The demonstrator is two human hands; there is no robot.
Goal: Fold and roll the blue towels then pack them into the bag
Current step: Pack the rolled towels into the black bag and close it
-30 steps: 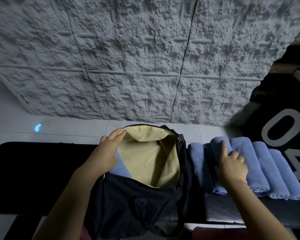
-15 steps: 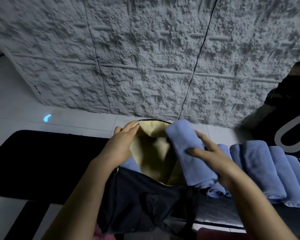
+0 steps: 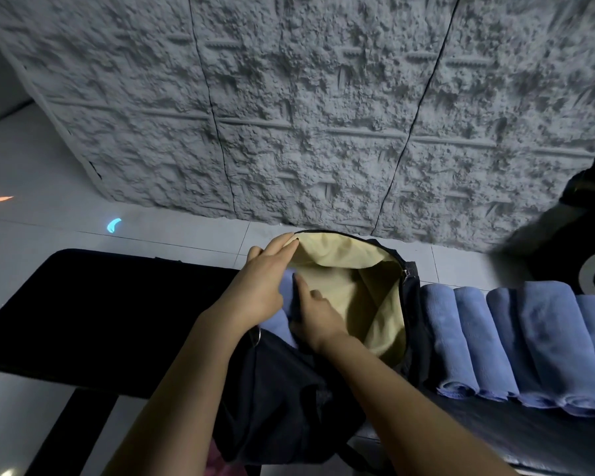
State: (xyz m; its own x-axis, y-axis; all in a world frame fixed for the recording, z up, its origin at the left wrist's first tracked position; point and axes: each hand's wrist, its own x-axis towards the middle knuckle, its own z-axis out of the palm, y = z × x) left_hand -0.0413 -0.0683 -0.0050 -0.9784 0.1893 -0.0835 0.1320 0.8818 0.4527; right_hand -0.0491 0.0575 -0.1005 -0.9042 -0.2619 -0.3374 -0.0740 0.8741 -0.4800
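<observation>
packing step: my left hand pinches the bag rim open; my right hand presses a rolled towel against its left wall, index straight, other fingers hidden, so i can't tell its grip. next, i'd reach right for the towel row just beside the bag.

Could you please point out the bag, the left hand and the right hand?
bag (image 3: 375, 293): head view, tan lining inside.
left hand (image 3: 258, 288): head view, back of the hand.
right hand (image 3: 316, 314): head view, back of the hand.

An indoor room, kind unclear: rough grey wall panels, pale tiled floor, black padded bench.
</observation>
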